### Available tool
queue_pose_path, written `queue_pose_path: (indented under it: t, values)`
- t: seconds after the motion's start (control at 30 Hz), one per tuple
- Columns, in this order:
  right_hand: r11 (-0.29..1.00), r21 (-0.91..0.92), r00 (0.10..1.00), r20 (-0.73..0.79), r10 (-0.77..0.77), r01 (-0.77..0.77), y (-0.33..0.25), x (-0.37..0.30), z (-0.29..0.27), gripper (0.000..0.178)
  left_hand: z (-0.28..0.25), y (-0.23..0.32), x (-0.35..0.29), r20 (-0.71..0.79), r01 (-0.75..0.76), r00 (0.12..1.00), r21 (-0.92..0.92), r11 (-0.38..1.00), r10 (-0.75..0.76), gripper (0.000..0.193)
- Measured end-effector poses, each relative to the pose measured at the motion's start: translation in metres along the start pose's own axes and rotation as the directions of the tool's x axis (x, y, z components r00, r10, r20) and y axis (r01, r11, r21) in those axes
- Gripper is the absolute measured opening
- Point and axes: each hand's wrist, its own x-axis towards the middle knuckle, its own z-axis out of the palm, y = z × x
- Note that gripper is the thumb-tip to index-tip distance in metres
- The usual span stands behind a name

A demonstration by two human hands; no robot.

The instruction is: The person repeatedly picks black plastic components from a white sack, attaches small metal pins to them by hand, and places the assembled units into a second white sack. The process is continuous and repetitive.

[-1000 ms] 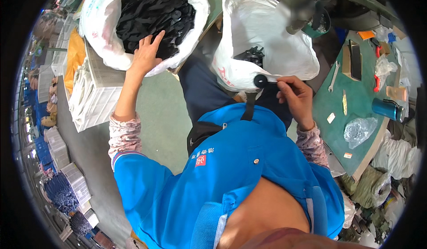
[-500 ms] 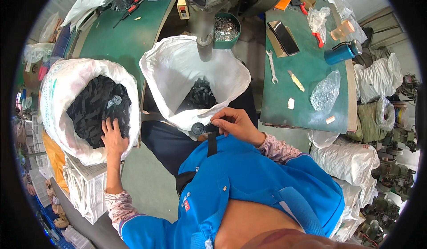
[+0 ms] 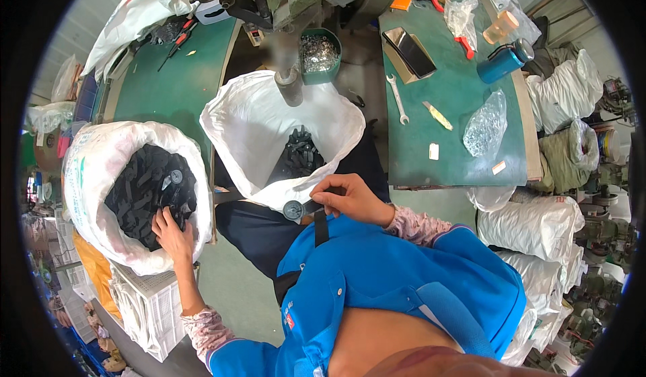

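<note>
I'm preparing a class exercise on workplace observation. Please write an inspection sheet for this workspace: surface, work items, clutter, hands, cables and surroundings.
Surface: green worktops at left and right.
Work items: left white sack, holding many dark parts; middle white sack, open, with a smaller dark heap inside.
Clutter: on the right worktop, a spanner, dark flat slab, blue bottle and clear plastic bag.
Hands: left hand among the parts in the left sack, exact grip unclear; right hand pinches a round-ended dark part.
Cables: nothing seen for certain.
Surroundings: machine over the middle sack; green bin of metal pieces; white crate below the left sack.
</note>
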Motion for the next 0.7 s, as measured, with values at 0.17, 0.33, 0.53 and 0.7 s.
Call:
queue_pose_path:
  t: [0.17, 0.33, 0.53, 0.7]
  values:
    - [0.988, 0.137, 0.996, 0.062, 0.069, -0.077, -0.002, 0.003, 0.003, 0.018, 0.01, -0.005, 0.004, -0.013, -0.003, 1.0, 0.085, 0.996, 0.004, 0.061]
    - [0.922, 0.329, 0.979, 0.083, 0.187, -0.204, -0.009, 0.003, 0.0, 0.021, 0.001, -0.001, 0.009, -0.175, -0.029, 0.984, -0.046, 0.998, 0.021, 0.056]
    - [0.86, 0.44, 0.959, 0.221, 0.176, -0.259, -0.011, 0.006, 0.003, 0.026, 0.001, 0.017, 0.03, -0.162, 0.022, 0.987, 0.199, 0.98, 0.01, 0.057]
    - [0.779, 0.552, 0.944, 0.289, 0.156, -0.298, -0.018, 0.001, 0.003, 0.027, 0.008, 0.008, 0.033, -0.157, 0.05, 0.987, 0.059, 0.997, -0.04, 0.051]
